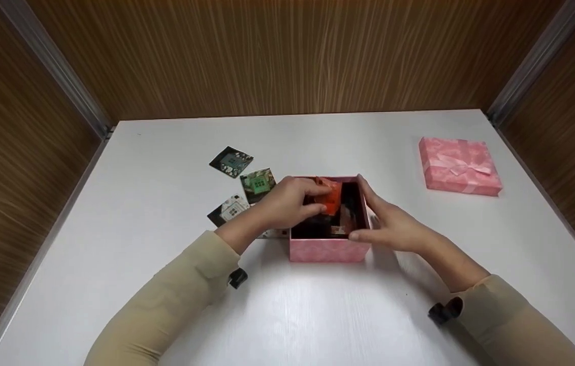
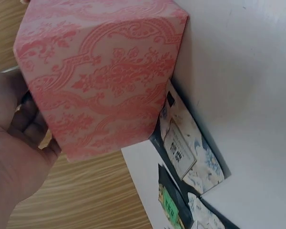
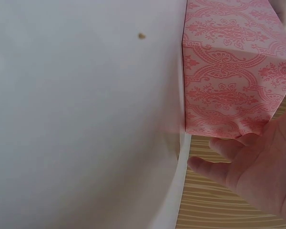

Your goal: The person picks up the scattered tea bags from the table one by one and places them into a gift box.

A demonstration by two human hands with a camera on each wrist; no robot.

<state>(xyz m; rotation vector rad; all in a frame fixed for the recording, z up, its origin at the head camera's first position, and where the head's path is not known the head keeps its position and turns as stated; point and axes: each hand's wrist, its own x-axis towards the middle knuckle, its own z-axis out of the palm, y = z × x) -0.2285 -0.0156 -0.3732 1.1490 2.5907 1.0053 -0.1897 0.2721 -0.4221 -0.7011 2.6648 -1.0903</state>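
A pink patterned gift box (image 1: 328, 251) stands uncovered on the table, its inside dark. Over its opening, my left hand (image 1: 290, 201) pinches a small orange packet (image 1: 334, 197) between thumb and fingers. My right hand (image 1: 394, 226) grips the box's right side, thumb at the near corner and fingers along the wall towards the far corner. A brownish packet (image 1: 347, 218) lies inside the box; other contents are too dark to tell. In the left wrist view, the curled fingers of the left hand (image 2: 14, 148) show beside the box wall (image 2: 109, 81). The right wrist view shows fingertips (image 3: 219, 148) against the box.
Left of the box lie several square printed packets: a dark one (image 1: 231, 161), a green one (image 1: 258, 184) and a white one (image 1: 231, 209); another shows partly under the left wrist. A pink lid with a bow (image 1: 462, 166) rests at the right back. Wood-grain panels (image 1: 287, 56) border the white table.
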